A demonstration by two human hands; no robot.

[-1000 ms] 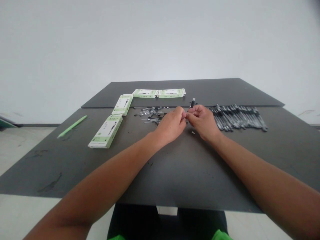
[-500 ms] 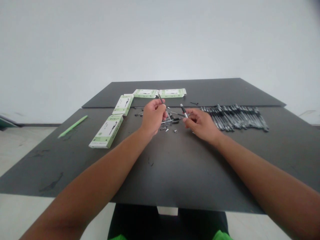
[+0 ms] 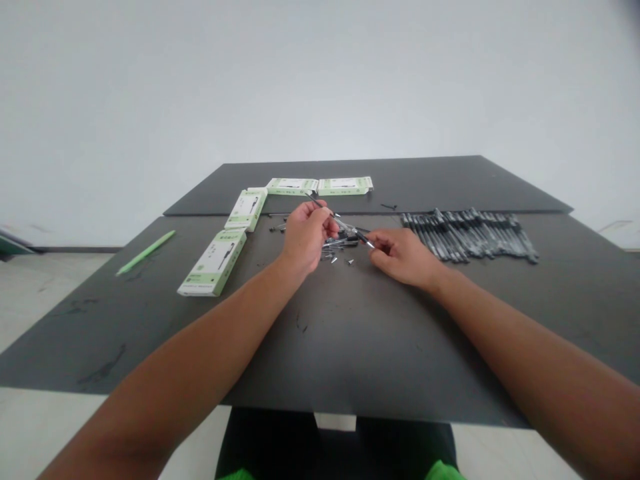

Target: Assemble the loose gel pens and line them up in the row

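Above the middle of the table, my left hand is closed on a thin pen refill, whose dark end sticks out beyond the fingers. My right hand pinches a short black-and-silver pen barrel piece between thumb and forefinger. The refill's lower end meets the barrel piece between the hands; whether it is inside cannot be made out. Beneath them lies a loose pile of pen parts, with a small silver cone tip at its near edge.
A dense row of black clear-barrelled pens lies to the right. Several green-and-white pen boxes form a bent line at left and back. A green pen lies far left, and a small dark part near the table seam.
The barrel piece in my right hand has tipped over toward the left hand and lowered slightly. The refill has tilted flatter, and its lower end now meets the barrel piece.
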